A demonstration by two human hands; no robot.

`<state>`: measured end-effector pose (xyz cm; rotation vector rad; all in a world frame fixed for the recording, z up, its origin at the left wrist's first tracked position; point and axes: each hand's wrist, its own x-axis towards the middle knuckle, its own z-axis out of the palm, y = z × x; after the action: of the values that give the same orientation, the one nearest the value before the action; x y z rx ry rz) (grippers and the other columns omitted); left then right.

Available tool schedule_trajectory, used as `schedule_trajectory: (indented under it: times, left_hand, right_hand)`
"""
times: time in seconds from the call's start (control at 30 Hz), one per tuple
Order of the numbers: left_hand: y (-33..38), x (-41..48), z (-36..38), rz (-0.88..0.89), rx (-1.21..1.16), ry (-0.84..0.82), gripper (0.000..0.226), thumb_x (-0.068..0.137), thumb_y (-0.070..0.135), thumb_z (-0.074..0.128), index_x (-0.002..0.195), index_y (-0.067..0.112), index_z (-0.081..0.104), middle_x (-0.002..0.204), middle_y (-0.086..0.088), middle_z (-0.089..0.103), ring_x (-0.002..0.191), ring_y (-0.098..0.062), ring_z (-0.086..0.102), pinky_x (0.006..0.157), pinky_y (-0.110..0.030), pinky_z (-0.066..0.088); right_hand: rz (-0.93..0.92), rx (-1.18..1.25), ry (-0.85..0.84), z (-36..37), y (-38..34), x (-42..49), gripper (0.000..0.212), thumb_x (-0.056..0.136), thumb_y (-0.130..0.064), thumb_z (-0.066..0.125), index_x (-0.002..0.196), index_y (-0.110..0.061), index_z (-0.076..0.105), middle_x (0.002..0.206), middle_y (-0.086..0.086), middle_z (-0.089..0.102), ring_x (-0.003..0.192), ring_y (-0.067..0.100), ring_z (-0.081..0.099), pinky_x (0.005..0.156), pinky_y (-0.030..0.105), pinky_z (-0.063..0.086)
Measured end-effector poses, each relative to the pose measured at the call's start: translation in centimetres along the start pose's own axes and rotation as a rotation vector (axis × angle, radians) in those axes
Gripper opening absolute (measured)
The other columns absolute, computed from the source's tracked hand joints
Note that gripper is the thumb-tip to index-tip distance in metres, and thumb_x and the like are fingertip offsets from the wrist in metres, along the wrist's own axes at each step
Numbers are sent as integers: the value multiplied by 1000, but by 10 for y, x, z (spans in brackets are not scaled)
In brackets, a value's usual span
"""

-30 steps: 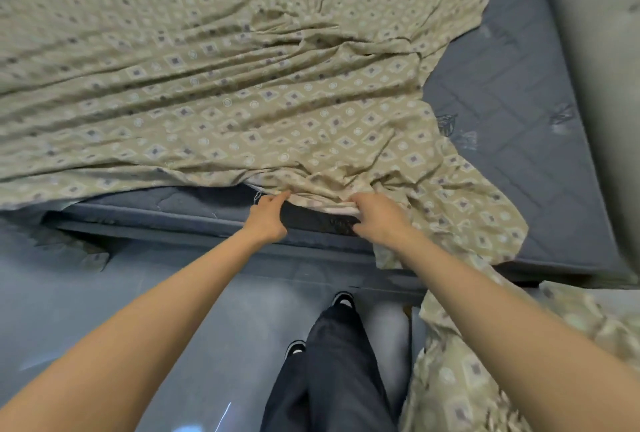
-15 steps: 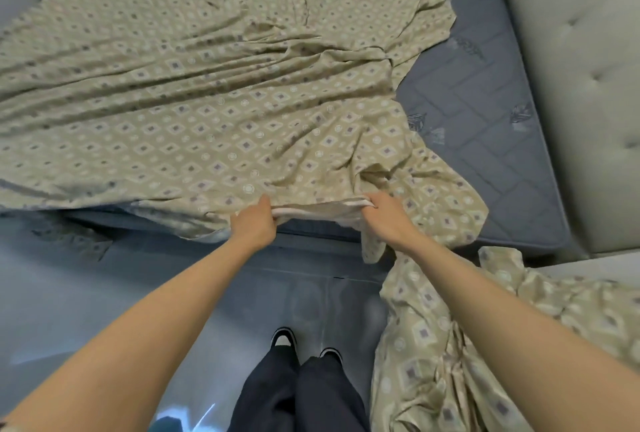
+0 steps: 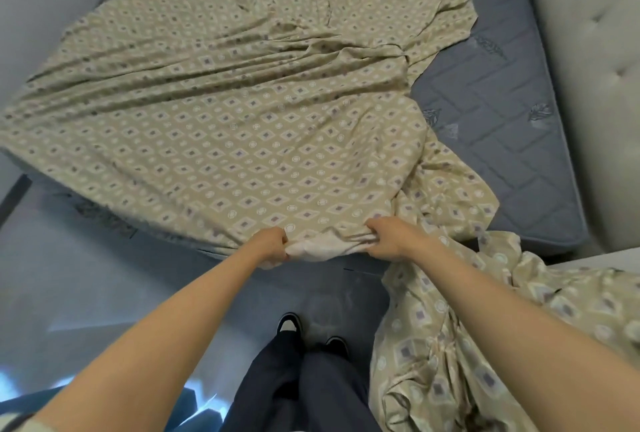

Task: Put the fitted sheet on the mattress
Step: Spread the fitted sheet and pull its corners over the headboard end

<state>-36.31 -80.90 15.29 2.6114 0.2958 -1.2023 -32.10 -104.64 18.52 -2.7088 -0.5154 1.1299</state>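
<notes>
— Largest item?
— Mattress (image 3: 502, 92): grey, quilted. Its right strip and near right corner lie bare, beside a tufted headboard (image 3: 588, 50).
— Next?
— Sheet (image 3: 225, 126): beige, diamond print, creased. It lies on the mattress, covering the left and middle, and spreads away from the person, up and to the left. More of the same cloth trails off the near edge at the right, beside the right arm.
— The grips?
— Left grip (image 3: 268, 246) and right grip (image 3: 391, 237): both bare hands, both curled round the bunched near hem at the mattress's near edge. The hem between them runs left to right, with its pale underside showing.
— What governs the coming move?
— A judgement only: the uncovered corner lies to the right of the hem, so the cloth likely has to travel rightward along that axis. The right grip is nearer to the corner, and the left would follow.
</notes>
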Motion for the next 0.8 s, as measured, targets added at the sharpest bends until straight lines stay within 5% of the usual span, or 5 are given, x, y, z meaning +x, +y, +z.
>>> schedule_trajectory:
  times: [0.2, 0.33, 0.53, 0.8]
  left_hand:
    - [10, -2, 2, -6, -78, -16, 39, 90, 6, 50, 129, 12, 53, 128, -8, 56, 111, -25, 58, 78, -26, 43]
    - [20, -2, -20, 26, -109, 46, 37, 92, 3, 45, 127, 10, 56, 125, -8, 59, 100, -23, 59, 74, -27, 44]
    - [47, 0, -67, 93, -168, 137, 32, 90, 9, 50, 121, 10, 57, 124, -10, 61, 104, -23, 59, 78, -28, 45]
    - [96, 32, -135, 186, -210, 183, 38, 93, 7, 44, 129, 13, 52, 137, -10, 51, 116, -24, 54, 84, -29, 44]
  right_hand:
    - [64, 175, 24, 17, 9, 1, 51, 91, -10, 47, 140, -20, 42, 135, 6, 53, 121, 24, 53, 98, 34, 45]
    - [81, 226, 53, 10, 13, 5, 47, 92, -11, 46, 138, -22, 45, 134, 3, 54, 120, 22, 54, 99, 36, 47]
    - [110, 320, 123, -17, 22, 5, 41, 93, -10, 42, 133, -17, 51, 133, 6, 55, 118, 25, 54, 89, 30, 45]
    - [243, 497, 229, -58, 51, 25, 39, 91, -12, 43, 128, -16, 56, 131, 7, 57, 117, 25, 55, 97, 36, 48]
